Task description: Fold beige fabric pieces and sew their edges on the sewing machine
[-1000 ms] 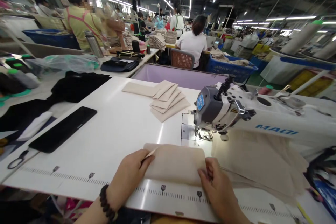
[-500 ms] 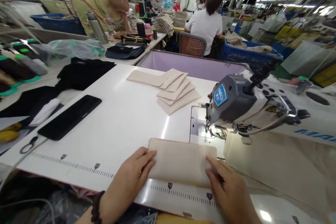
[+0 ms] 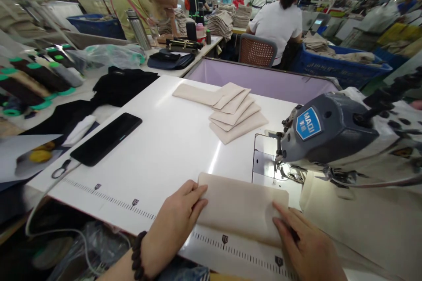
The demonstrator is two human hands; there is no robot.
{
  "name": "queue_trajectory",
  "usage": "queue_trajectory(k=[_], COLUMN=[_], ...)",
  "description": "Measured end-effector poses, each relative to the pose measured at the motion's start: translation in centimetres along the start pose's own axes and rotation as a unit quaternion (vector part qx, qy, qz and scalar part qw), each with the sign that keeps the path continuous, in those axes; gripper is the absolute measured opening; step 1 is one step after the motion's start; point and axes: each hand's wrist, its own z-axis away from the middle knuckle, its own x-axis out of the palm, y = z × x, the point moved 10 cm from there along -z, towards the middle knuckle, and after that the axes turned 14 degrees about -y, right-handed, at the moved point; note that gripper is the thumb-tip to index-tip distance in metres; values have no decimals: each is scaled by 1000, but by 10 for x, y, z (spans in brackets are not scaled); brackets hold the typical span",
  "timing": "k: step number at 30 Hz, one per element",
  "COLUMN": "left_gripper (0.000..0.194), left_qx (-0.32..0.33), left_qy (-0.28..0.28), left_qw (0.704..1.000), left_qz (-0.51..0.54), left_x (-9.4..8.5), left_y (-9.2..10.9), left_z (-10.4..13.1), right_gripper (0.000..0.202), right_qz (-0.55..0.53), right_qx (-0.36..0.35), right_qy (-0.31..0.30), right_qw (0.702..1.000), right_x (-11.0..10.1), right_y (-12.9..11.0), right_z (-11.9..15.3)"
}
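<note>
A folded beige fabric piece [image 3: 242, 206] is pressed flat on the white table [image 3: 165, 140] at lower centre. Its left edge is pinned under the flat fingers of the left hand [image 3: 178, 219], its right edge under the right hand [image 3: 306, 246]. The sewing machine [image 3: 329, 136] sits right, a stack of beige pieces [image 3: 234, 112] above centre.

- A garment factory floor — long rows of white worktables [image 3: 171, 140] under strip lights.
- A grey-headed industrial sewing machine [image 3: 329, 134] is set into the table.
- Stacks of cut beige fabric pieces [image 3: 235, 112] lie on the tables — more are piled in blue plastic crates [image 3: 343, 70].
- Thread cones with green bases [image 3: 39, 77] lie at the left.
- Seated workers [image 3: 280, 19] sit at stations beyond.
</note>
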Motion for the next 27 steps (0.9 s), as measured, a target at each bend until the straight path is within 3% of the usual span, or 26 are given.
queue_trajectory(k=[18, 27], left_gripper=[24, 30], left_qx=[-47, -21], left_qy=[-56, -20], left_qw=[997, 1000], left_qz=[-14, -7], left_x=[6, 3], left_y=[-5, -10], left_z=[-4, -5], right_gripper=[31, 30], right_qz=[9, -19], right_qx=[-11, 31], right_qy=[-18, -13], right_qw=[1000, 999], right_x=[7, -1], right_y=[6, 0], right_z=[2, -4])
